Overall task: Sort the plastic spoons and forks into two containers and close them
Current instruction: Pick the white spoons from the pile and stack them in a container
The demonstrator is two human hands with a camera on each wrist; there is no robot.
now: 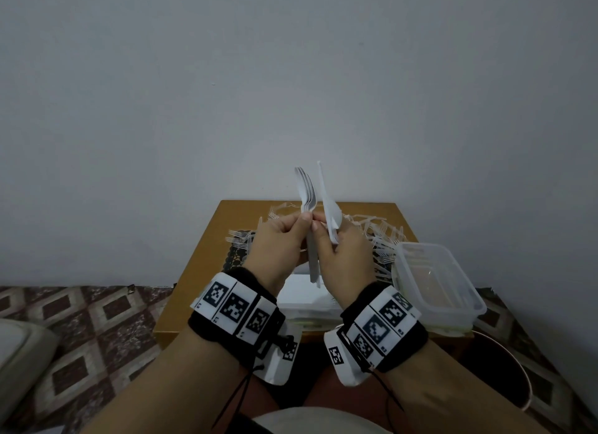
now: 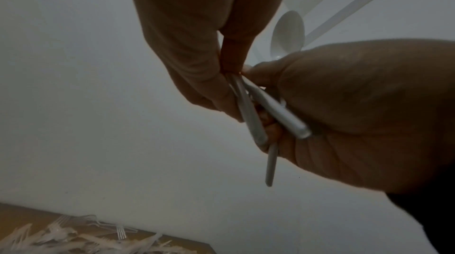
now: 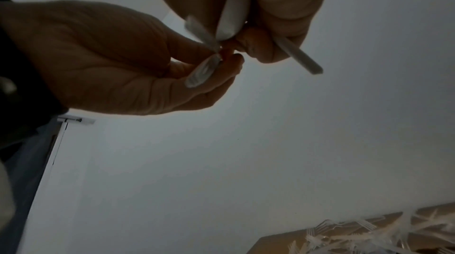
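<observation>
Both hands are raised above the wooden table (image 1: 200, 288). My left hand (image 1: 301, 221) pinches a nested stack of white plastic spoons (image 1: 306, 191), bowls up, handles hanging down between the wrists. My right hand (image 1: 325, 231) grips one more white spoon (image 1: 333, 220) turned the other way, handle pointing up, and its fingertips touch the stack. In the left wrist view the left hand (image 2: 197, 54) and the right hand (image 2: 357, 112) meet over the spoon handles (image 2: 248, 114). Clear plastic forks (image 1: 382, 236) lie heaped on the table. An open clear container (image 1: 440, 281) stands at the right.
A white-topped box or lid (image 1: 304, 296) lies under my wrists at the table's near edge. A black lace mat (image 1: 234, 260) lies under the forks. A patterned floor covering (image 1: 97, 320) surrounds the table; a dark round bin (image 1: 504, 369) stands near its right corner.
</observation>
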